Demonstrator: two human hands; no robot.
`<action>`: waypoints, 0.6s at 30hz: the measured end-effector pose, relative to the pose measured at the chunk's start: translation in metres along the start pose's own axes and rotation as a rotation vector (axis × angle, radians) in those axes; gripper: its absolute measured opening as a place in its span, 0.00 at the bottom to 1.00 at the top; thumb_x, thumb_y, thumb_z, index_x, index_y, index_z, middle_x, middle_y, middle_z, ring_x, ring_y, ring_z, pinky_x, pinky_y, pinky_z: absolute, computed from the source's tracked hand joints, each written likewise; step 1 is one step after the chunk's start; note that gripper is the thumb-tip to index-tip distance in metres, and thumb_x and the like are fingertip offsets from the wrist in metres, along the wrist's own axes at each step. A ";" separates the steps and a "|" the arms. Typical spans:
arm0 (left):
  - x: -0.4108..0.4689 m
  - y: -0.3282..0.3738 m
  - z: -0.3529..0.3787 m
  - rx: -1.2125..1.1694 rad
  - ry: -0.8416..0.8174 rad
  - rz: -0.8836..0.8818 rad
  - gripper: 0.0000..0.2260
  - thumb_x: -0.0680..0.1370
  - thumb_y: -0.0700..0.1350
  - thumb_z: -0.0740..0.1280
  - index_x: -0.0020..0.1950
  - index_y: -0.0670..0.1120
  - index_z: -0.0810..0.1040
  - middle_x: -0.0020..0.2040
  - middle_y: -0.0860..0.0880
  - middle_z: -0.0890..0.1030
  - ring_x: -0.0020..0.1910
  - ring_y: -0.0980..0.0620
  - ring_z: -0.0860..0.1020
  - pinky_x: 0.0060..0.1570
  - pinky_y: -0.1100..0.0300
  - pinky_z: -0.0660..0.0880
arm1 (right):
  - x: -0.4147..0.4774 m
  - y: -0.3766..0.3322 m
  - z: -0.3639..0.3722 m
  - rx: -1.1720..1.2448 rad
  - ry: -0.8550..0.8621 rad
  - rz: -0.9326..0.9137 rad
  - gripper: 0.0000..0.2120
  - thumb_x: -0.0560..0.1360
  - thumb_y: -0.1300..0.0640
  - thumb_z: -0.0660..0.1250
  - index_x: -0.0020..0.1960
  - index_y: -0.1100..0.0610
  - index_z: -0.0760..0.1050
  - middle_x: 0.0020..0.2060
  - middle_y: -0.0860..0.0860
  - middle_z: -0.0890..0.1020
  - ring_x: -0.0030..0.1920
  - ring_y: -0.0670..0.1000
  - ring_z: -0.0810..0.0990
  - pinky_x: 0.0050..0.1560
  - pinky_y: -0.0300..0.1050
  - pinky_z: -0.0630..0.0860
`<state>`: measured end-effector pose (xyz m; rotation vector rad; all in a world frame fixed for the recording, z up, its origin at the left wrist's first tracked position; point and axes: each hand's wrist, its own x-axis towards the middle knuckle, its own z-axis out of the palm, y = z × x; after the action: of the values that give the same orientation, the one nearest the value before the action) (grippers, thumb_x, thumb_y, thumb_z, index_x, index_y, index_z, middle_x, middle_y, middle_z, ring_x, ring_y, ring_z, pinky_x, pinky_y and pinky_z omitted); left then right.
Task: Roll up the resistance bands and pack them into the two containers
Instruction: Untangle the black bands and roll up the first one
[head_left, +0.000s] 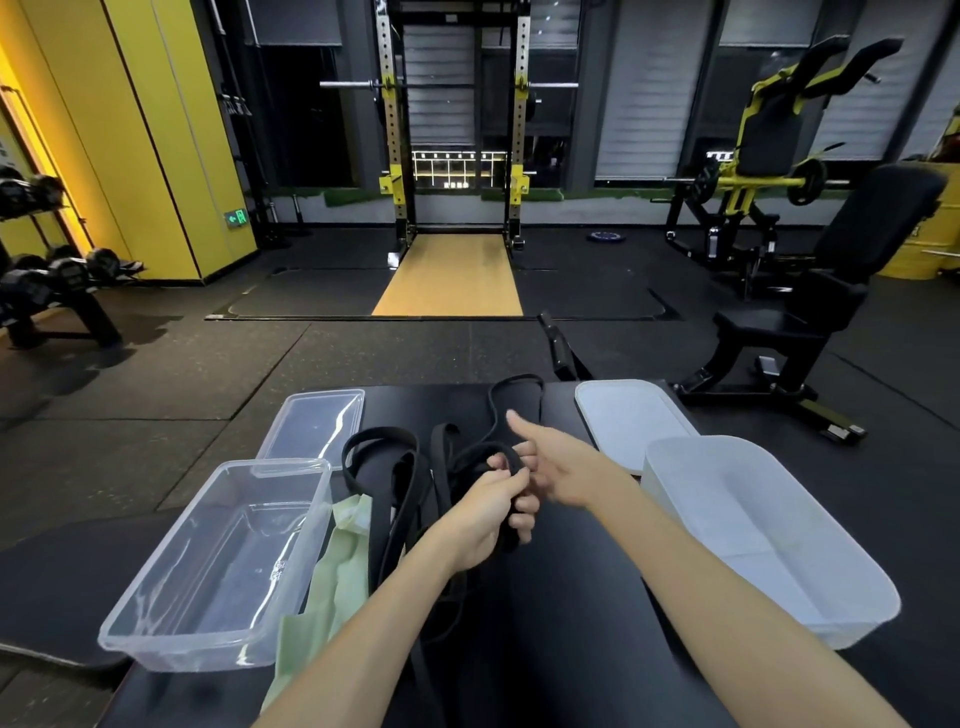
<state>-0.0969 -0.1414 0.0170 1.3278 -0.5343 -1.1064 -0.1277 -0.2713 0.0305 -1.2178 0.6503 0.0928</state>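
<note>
Fingers (522, 519) on my left hand (483, 514) are gripping a half-rolled band (483, 452), my right hand (561, 467) unclear in its hold; I'm judging more winding next.

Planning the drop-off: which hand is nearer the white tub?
Right. Right hand sits just left of the white tub; left hand, gripping the black band, is farther left.

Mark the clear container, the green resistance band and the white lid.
clear container (223, 566): head view, bare floor inside it.
green resistance band (332, 587): head view, middle of the strip.
white lid (631, 423): head view, centre of its top face.
</note>
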 end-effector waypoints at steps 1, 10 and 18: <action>-0.001 -0.002 0.000 0.014 -0.023 -0.023 0.05 0.84 0.46 0.54 0.52 0.47 0.66 0.29 0.53 0.66 0.23 0.57 0.62 0.28 0.65 0.64 | 0.000 0.000 0.002 -0.030 0.016 -0.008 0.17 0.76 0.47 0.67 0.46 0.63 0.77 0.34 0.52 0.80 0.33 0.48 0.74 0.35 0.40 0.75; 0.000 -0.022 -0.006 0.509 0.009 -0.062 0.13 0.83 0.50 0.54 0.55 0.44 0.74 0.39 0.52 0.80 0.41 0.54 0.80 0.45 0.63 0.71 | 0.031 -0.039 -0.003 0.068 0.379 -0.269 0.13 0.79 0.69 0.53 0.39 0.60 0.70 0.32 0.53 0.72 0.29 0.47 0.68 0.31 0.41 0.68; 0.011 -0.012 -0.004 0.276 0.102 0.031 0.18 0.84 0.54 0.50 0.49 0.45 0.74 0.28 0.54 0.66 0.24 0.57 0.63 0.26 0.64 0.60 | 0.036 -0.032 -0.015 0.258 0.351 -0.249 0.10 0.82 0.65 0.54 0.44 0.61 0.69 0.30 0.54 0.75 0.26 0.48 0.72 0.24 0.38 0.74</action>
<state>-0.0926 -0.1469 0.0023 1.6003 -0.6460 -0.9579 -0.0919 -0.3064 0.0356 -1.0622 0.7815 -0.4100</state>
